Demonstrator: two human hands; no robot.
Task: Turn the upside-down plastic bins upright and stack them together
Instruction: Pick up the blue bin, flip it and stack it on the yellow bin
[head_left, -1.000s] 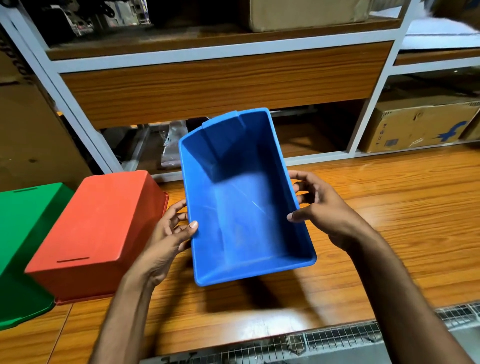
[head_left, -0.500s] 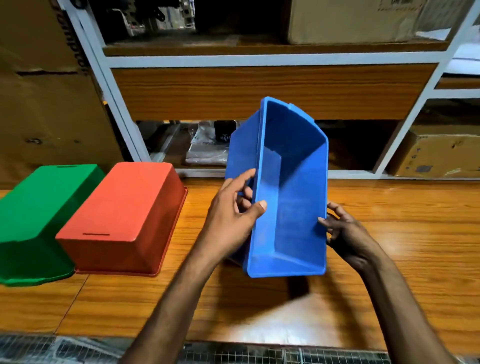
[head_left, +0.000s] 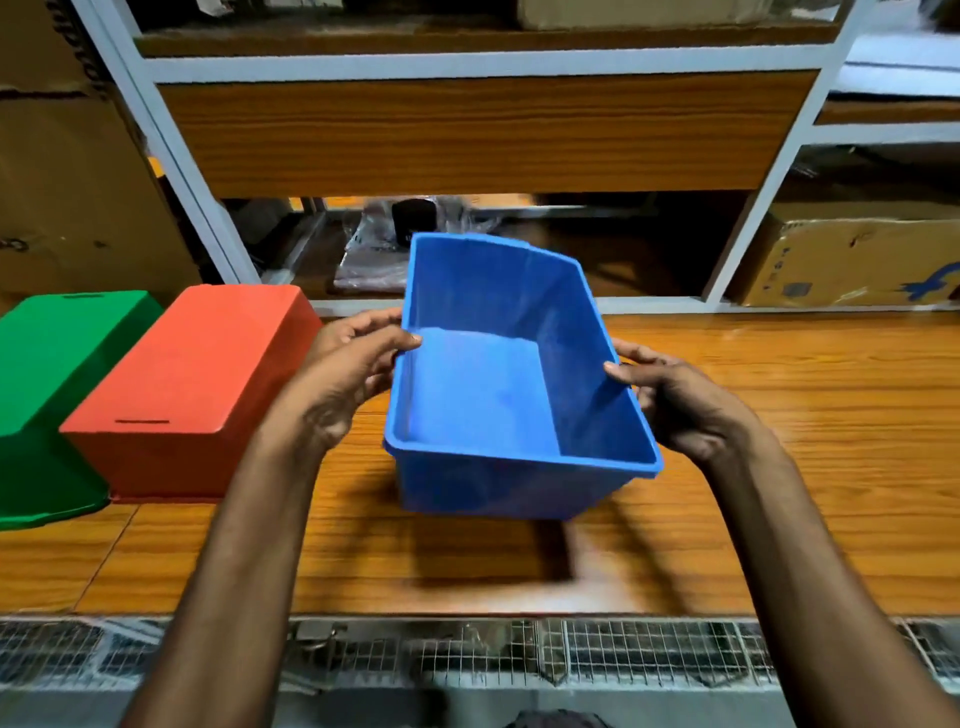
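A blue plastic bin (head_left: 498, 395) is upright with its opening facing up, low over the wooden table, tilted slightly. My left hand (head_left: 345, 374) grips its left rim, thumb inside the wall. My right hand (head_left: 675, 400) grips the right rim the same way. Left of the blue bin an orange bin (head_left: 192, 384) lies upside down on the table. A green bin (head_left: 52, 384) lies upside down at the far left, touching the orange one.
The wooden table (head_left: 779, 467) stretches to the right of the blue bin. A white-framed shelf (head_left: 483, 67) rises behind the table, with cardboard boxes (head_left: 852, 260) on its lower right level. Wire mesh (head_left: 571, 654) runs along the table's front edge.
The blue bin has turned from standing on its side to opening-up and come down toward the table. Both hands kept hold of its rims.
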